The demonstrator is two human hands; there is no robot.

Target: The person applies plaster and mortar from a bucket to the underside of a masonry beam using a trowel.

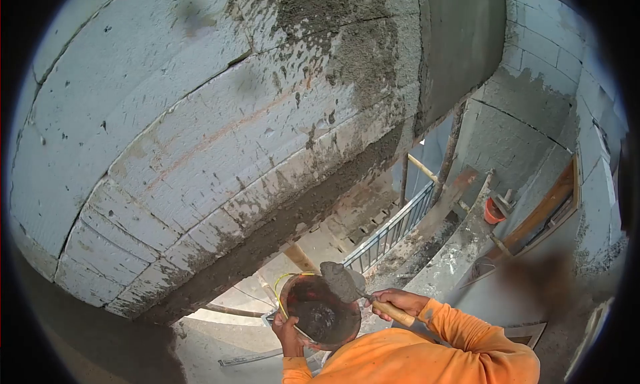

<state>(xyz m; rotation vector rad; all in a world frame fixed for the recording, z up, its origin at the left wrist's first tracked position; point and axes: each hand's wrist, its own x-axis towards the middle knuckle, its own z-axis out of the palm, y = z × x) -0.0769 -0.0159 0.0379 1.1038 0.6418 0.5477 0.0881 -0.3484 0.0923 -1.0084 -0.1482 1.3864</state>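
Observation:
My right hand is closed around the wooden handle of a trowel. Grey wet mortar covers the trowel's blade, which hangs over the far rim of a bucket. With my left hand I grip the left side of that bucket, close to my body. More mortar lies in the bottom of it, and a thin yellow-green handle loops along its rim. Beyond the bucket rises a pale block wall, partly spread and spattered with mortar.
Smooth grey plaster covers the wall's right part. Below stand a blue-grey railing and wooden poles. A red bucket sits on a ledge at right, near a leaning wooden frame. A metal straightedge lies at lower left.

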